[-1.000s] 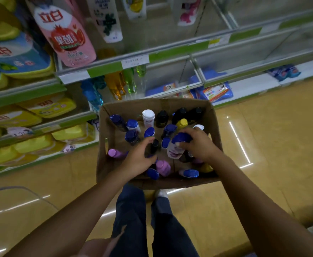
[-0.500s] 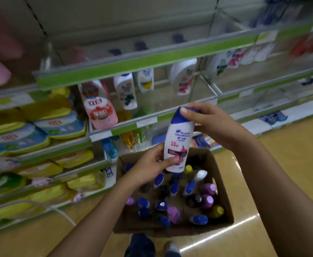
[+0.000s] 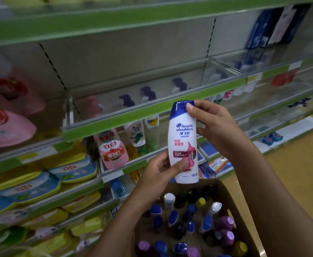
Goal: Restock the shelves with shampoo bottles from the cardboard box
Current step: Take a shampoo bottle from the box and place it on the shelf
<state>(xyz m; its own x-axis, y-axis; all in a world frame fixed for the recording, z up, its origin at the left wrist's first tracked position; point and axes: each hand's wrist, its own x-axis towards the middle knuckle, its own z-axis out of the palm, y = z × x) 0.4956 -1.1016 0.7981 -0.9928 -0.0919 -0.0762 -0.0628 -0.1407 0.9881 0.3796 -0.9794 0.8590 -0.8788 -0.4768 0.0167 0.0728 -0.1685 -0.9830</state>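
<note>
A white shampoo bottle (image 3: 182, 134) with a blue cap and a pink-red label is held upright in front of the shelves. My right hand (image 3: 213, 127) grips its upper part, one fingertip on the cap. My left hand (image 3: 163, 168) holds its lower part, thumb across the label. Below them stands the open cardboard box (image 3: 242, 225) with several bottles upright inside, caps blue, purple, white, yellow and black. The green-edged shelf (image 3: 152, 112) behind the bottle carries a few blurred white bottles with dark caps.
Pink and yellow-blue refill pouches (image 3: 113, 149) fill the shelves at left and lower left. More bottles stand on the upper right shelves (image 3: 274, 25). A tan floor (image 3: 304, 173) lies at right. Low shelves hold blue packets (image 3: 270, 140).
Both hands lifted the white bottle out of the box and up to shelf height. My view tilted up from the box toward the shelves.
</note>
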